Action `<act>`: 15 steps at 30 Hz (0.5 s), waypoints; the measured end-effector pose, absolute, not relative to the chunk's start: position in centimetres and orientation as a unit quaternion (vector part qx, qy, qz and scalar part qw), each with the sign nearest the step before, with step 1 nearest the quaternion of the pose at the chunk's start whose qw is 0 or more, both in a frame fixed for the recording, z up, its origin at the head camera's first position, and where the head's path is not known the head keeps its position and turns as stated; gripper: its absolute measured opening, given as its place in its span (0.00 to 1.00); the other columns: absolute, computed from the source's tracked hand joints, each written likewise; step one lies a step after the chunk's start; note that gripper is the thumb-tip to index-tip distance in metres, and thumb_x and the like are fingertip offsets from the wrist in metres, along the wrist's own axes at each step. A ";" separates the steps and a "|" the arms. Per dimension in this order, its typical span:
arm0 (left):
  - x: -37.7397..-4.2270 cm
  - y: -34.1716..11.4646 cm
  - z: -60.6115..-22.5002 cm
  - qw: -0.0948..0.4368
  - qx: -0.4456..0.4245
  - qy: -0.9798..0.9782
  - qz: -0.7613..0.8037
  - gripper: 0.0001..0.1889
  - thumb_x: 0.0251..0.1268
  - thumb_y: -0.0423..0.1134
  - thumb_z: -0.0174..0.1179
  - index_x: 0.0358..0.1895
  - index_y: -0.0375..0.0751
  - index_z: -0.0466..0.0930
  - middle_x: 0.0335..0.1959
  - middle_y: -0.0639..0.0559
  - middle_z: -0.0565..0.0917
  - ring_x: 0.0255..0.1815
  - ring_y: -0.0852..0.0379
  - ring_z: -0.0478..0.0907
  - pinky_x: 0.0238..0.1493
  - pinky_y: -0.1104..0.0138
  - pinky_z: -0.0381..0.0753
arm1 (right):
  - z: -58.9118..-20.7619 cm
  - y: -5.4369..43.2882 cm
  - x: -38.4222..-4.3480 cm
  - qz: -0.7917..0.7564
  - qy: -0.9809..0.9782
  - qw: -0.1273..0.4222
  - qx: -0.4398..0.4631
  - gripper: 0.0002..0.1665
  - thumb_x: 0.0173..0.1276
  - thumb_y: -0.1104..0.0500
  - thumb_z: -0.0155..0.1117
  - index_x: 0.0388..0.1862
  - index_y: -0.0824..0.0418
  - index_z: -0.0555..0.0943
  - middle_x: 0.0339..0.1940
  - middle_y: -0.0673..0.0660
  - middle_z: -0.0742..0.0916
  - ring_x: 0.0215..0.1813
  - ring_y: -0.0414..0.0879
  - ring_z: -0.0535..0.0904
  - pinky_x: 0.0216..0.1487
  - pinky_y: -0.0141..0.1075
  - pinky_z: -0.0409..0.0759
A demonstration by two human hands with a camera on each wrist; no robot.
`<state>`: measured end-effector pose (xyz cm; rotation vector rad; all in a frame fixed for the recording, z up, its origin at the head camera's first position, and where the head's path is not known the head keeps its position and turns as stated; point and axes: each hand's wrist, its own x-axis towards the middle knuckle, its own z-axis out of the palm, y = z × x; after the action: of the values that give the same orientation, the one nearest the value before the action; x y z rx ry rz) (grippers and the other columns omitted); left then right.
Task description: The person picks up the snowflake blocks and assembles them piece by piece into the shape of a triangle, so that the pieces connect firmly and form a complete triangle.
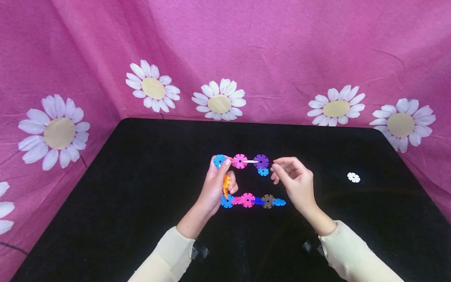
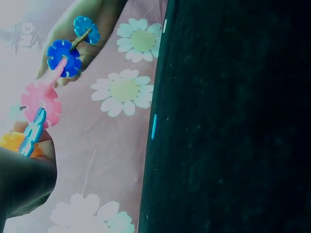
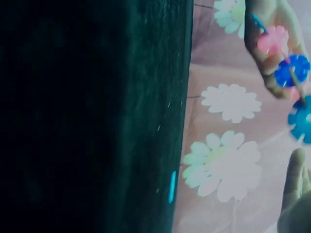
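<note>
My left hand [image 1: 215,184] grips a U-shaped chain of interlocking plastic snowflake discs, its thumb on a blue disc [image 1: 219,159] at the upper corner. From there the upper arm runs right through a pink disc [image 1: 240,161] and an edge-on white one [image 1: 250,161] to a purple disc [image 1: 261,161]. An orange disc [image 1: 226,182] shows beside the palm. Along the lower arm are blue, pink, dark blue and brown discs [image 1: 268,201], ending in a light blue disc [image 1: 280,202]. Just right of the purple disc, my right hand [image 1: 296,178] holds nothing visible, fingers loosely bent.
A loose white disc [image 1: 354,177] lies on the black table [image 1: 158,156] at the right. A loose blue disc [image 3: 172,187] lies flat near the table's far edge in the right wrist view. Pink cloth [image 1: 267,58] with printed daisies hangs behind the table.
</note>
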<state>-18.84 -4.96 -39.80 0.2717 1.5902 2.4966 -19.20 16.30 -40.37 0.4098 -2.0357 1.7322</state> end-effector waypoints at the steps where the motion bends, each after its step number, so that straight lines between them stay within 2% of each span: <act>1: -18.9 -5.0 -39.7 0.083 0.091 0.531 0.838 0.02 0.77 0.44 0.45 0.45 0.53 0.63 0.16 0.59 0.72 0.14 0.67 0.69 0.25 0.78 0.73 | -40.5 16.6 -19.5 0.613 -0.747 0.217 0.137 0.09 0.64 0.68 0.66 0.43 0.72 0.81 0.31 0.54 0.89 0.26 0.37 0.84 0.34 0.25 0.83; 4: -18.9 -5.2 -39.5 0.081 0.093 0.526 0.842 0.02 0.77 0.44 0.45 0.45 0.53 0.64 0.16 0.59 0.73 0.14 0.67 0.69 0.25 0.78 0.74 | -41.0 17.3 -20.6 0.568 -0.789 0.208 0.108 0.13 0.66 0.61 0.67 0.44 0.70 0.82 0.35 0.61 0.89 0.28 0.35 0.84 0.36 0.24 0.83; 8: -18.8 -5.3 -39.4 0.079 0.099 0.512 0.850 0.01 0.77 0.42 0.45 0.45 0.53 0.65 0.15 0.59 0.74 0.14 0.67 0.69 0.25 0.77 0.74 | -41.8 17.9 -22.2 0.472 -0.861 0.165 0.091 0.15 0.66 0.57 0.68 0.45 0.66 0.82 0.36 0.62 0.90 0.28 0.37 0.85 0.35 0.22 0.82; 12: -18.7 -5.4 -39.6 0.074 0.106 0.500 0.856 0.02 0.77 0.41 0.45 0.44 0.51 0.67 0.16 0.59 0.75 0.14 0.67 0.70 0.25 0.77 0.75 | -42.6 18.1 -23.6 0.378 -0.913 0.111 0.105 0.14 0.65 0.60 0.68 0.45 0.68 0.82 0.36 0.64 0.89 0.31 0.47 0.87 0.35 0.31 0.85; 15: -18.7 -5.4 -39.7 0.073 0.110 0.493 0.860 0.03 0.76 0.40 0.45 0.43 0.51 0.68 0.17 0.59 0.76 0.14 0.67 0.71 0.25 0.77 0.76 | -43.0 17.9 -24.5 0.320 -0.935 0.089 0.122 0.14 0.63 0.62 0.69 0.45 0.70 0.83 0.35 0.65 0.88 0.32 0.51 0.85 0.36 0.38 0.86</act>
<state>-18.66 -5.39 -39.65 0.3307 1.4819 2.5822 -24.50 17.90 -43.05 0.3643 -2.7828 0.9534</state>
